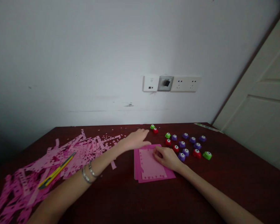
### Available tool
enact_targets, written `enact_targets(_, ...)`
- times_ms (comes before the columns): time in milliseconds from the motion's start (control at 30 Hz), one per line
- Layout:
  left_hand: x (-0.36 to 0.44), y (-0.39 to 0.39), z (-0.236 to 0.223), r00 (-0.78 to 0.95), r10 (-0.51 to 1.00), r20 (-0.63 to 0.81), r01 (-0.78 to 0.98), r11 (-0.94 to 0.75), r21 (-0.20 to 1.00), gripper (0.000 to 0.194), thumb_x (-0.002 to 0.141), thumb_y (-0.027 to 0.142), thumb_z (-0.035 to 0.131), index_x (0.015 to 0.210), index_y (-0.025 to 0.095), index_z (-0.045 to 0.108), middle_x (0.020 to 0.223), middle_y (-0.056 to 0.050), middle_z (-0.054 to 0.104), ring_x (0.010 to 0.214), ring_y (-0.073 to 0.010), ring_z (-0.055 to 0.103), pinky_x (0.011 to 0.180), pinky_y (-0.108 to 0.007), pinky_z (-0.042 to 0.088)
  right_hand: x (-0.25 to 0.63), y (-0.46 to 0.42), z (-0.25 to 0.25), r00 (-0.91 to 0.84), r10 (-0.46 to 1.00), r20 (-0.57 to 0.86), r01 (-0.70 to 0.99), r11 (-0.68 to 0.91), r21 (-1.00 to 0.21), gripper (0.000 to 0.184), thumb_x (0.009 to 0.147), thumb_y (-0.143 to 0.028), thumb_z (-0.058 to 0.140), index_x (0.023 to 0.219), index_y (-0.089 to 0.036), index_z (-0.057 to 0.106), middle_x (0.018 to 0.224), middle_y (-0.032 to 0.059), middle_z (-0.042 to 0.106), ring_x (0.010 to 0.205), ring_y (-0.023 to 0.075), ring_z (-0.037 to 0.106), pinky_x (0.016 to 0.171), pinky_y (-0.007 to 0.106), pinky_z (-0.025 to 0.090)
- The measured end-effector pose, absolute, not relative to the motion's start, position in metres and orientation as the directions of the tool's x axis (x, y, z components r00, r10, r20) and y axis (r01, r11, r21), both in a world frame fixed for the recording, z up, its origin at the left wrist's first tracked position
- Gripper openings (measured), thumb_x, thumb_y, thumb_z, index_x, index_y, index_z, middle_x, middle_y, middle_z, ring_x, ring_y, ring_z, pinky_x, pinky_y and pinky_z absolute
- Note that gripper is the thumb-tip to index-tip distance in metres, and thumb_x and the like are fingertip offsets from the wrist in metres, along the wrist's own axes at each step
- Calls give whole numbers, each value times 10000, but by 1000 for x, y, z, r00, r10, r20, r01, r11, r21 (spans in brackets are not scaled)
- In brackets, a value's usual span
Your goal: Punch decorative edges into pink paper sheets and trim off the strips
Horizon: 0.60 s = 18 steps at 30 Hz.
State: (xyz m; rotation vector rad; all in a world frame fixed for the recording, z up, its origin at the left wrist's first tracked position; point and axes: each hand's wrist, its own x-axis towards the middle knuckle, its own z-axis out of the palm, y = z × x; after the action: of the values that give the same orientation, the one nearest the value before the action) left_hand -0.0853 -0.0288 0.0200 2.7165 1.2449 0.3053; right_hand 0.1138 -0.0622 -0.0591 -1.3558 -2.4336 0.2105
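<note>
My left hand (pixel 137 139) hovers over the far left part of the table, fingers stretched out and holding nothing. Just beyond its fingertips sit a green craft punch (pixel 152 127) and a red craft punch (pixel 155 130), each with a white round top. Below and to the right of that hand lies a light pink paper sheet (pixel 151 168) with small cut-outs along its left and bottom edges. It rests on darker pink sheets (pixel 170 175). My right hand (pixel 166 157) presses on the light sheet's right side, its fingers curled against the paper; their tips are partly hidden.
Several purple, red and green punches (pixel 182 144) stand right of the papers. A heap of pink paper strips (pixel 67 155) covers the left side, with a yellow utility knife (pixel 57 171) on top. Behind the dark red table (pixel 121 199) is a wall with sockets (pixel 186 84).
</note>
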Motion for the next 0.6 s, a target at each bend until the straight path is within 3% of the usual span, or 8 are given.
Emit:
enact_targets(100,-81,39,14,631,757,169,674,-643,363,412,783,335,545,1104,78,568,1026,-132,628,909,-210,576,786,-293,417,115,-62,-59,-492,837,238,777,546,-314,160,845,-293,438,786,-188,543,653,0,607,577,123,543,527,227,280)
enact_targets(167,-75,76,6,588,794,153,675,-586,447,302,753,280,571,978,85,630,882,-93,655,784,-180,585,717,-267,418,115,-62,-60,-492,835,245,774,549,-317,158,845,-292,440,778,-189,540,650,-1,605,571,122,535,526,227,278)
enact_targets(500,-53,143,-37,613,788,55,652,-544,529,292,687,236,619,945,101,647,704,-5,607,617,-114,501,605,-216,387,115,-61,-59,-483,843,237,779,537,-323,159,843,-280,444,774,-185,551,639,0,595,548,112,512,512,228,255)
enact_targets(600,-49,146,-41,635,771,47,621,-546,562,322,699,231,613,1002,124,635,731,2,609,621,-107,488,602,-208,379,116,-60,-60,-485,839,248,774,543,-324,155,844,-277,445,770,-187,547,645,-2,600,550,108,511,513,224,255)
